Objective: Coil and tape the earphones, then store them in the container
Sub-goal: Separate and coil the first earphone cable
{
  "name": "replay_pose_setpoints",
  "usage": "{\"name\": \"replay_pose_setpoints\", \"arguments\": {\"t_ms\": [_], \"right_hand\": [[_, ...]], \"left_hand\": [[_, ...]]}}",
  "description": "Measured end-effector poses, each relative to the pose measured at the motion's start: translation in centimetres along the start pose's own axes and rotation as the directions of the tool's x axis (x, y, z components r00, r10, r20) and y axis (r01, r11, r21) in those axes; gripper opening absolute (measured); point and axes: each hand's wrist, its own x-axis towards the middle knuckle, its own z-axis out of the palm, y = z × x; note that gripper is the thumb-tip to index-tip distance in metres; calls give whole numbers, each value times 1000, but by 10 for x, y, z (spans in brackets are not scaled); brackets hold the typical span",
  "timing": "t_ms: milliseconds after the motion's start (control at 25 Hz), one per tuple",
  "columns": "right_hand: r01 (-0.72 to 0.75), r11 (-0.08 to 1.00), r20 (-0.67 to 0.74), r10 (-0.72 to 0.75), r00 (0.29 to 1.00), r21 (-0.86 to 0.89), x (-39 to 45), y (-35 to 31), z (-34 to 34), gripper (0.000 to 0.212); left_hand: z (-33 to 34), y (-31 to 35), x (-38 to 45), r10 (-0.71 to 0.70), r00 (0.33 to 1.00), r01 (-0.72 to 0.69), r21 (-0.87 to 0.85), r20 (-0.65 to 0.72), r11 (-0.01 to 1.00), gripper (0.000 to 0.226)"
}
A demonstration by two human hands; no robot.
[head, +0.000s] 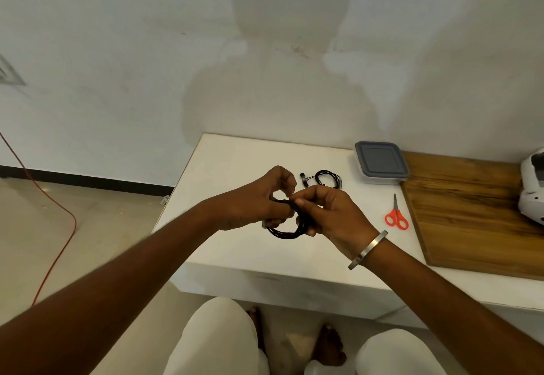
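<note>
Earphones (284, 232) coiled black, partly hidden inside both grips, left hand (256, 204) and right hand (326, 212) pinching them.

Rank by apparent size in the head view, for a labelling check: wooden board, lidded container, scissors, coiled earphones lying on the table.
1. wooden board
2. lidded container
3. and 4. scissors and coiled earphones: look alike, unranked.

1. The coiled black earphones (285, 232) show only as a lower arc — the upper part is hidden inside the left hand (259, 201) and right hand (329, 212).
2. Whether any tape is on that coil cannot be told.
3. The white device (532, 186) is cut off by the right edge.
4. The container (381, 162) has its lid on — its inside is hidden.
5. The second earphone bundle (323, 179) is too small for detail.
</note>
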Motion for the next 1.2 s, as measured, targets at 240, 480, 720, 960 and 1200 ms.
{"name": "replay_pose_setpoints", "arguments": {"t_ms": [240,480,720,960,1200], "right_hand": [[-32,997,88,38,995,-72,-7,-10,0,23],[61,901,84,-27,996,-429,-7,-7,4,16],[-47,958,101,79,992,-284,-4,-1,1,22],[-38,995,87,46,995,-88,-2,9,6,8],[99,986,-132,-116,984,-131,0,14,14,14]], "left_hand": [[0,-5,7,-116,990,106,-132,-78,986,27],[-1,-7,8,-200,980,194,-216,-6,957,31],[-9,-11,2,-163,982,183,-305,91,935,17],[-9,-15,1,-119,988,146,-347,100,926,10],[-6,-21,4,-119,991,137,-457,68,879,17]]}}
